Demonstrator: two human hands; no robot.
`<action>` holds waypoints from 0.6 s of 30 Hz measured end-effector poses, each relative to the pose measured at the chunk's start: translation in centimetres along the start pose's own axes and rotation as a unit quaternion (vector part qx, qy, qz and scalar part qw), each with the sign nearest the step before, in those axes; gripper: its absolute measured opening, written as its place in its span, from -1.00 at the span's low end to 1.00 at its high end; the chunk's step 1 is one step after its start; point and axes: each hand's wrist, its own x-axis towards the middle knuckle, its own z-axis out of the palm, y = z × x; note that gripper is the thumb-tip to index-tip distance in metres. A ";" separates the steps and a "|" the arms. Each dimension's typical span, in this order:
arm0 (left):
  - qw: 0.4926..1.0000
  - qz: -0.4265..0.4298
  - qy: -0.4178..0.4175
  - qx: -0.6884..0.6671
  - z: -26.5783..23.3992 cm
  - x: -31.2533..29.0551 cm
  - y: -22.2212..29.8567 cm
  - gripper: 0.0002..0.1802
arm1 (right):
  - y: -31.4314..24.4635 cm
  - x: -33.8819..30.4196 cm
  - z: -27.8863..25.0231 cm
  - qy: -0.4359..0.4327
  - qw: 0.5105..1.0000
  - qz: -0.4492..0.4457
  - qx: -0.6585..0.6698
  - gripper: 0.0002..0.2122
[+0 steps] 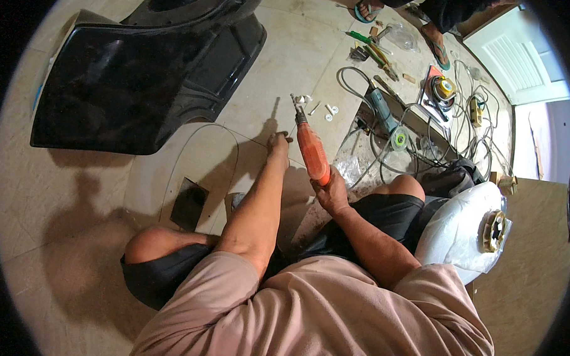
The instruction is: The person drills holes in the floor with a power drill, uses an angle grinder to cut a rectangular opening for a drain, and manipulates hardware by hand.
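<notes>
Orange power tool (312, 151) sits at the centre of my feed, slanting up over the tiled floor between the person's knees, its narrow metal nose aimed away from the body. From where I watch, the right hand (333, 193) has its fingers wrapped round the tool's near end, probably because that is the handle part and leaves the front free. The left hand (278, 144) reaches forward just beside the tool's front, apart from it; the fingers look partly curled, yet I can't make out whether they pinch anything. White small hardware (329, 108) lies near the nose, within easy reach, which I take to be why it is there. To the left I see a glossy black fixture (112, 87) resting on the floor, seemingly set aside so the space before the person stays workable. On the right, a blue-grey angle grinder (381, 108) lies among tangled cables (481, 122), likely parked at arm's length. Close by the right knee, a white rounded vessel (443, 230) wears clear plastic, I'd guess to guard its surface. Farther off, hand tools (378, 52) are scattered near a co-worker's sandalled feet (436, 48), perhaps left where both people can get at them.
</notes>
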 end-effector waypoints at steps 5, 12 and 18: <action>0.993 0.087 -0.056 -0.048 -0.4 1.9 -7.2 -0.71 | -0.2 0.4 -0.5 0.015 0.999 0.035 -0.016 -0.61; 0.945 0.228 -0.132 -0.195 0.1 1.1 -8.5 -0.79 | -0.2 0.5 -0.2 0.047 0.998 0.043 -0.002 -0.70; 0.956 0.253 -0.082 -0.124 1.3 -0.1 -6.3 -0.82 | -1.1 0.1 -0.9 0.017 0.997 0.059 0.048 -0.60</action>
